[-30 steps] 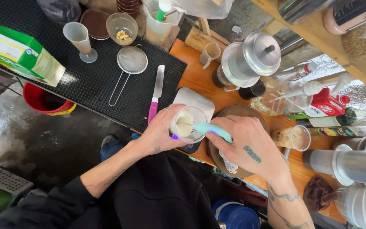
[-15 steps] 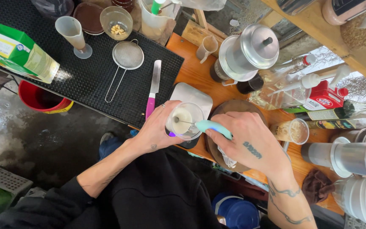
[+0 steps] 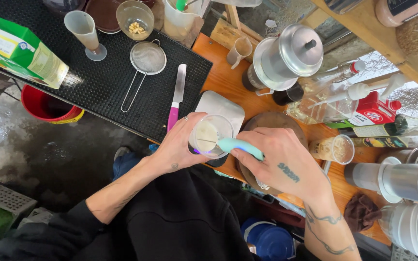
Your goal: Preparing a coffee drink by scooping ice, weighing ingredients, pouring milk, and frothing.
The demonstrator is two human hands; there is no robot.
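A clear cup (image 3: 210, 137) of pale liquid is grasped by the left hand (image 3: 177, 147), held off the table (image 3: 228, 82). A teal frother (image 3: 240, 146) is clenched in the right hand (image 3: 281, 162), its wand dipped inside. Liquid could be splashed out if the cup were tilted or the wand lifted while spinning.

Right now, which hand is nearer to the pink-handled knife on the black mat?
Left. The left hand grips the clear cup right beside the knife handle. The right hand, holding the teal frother, sits on the cup's far side.

Left hand (image 3: 177, 147) grips clear cup (image 3: 211, 136); right hand (image 3: 286, 162) holds teal frother (image 3: 240, 146) inside
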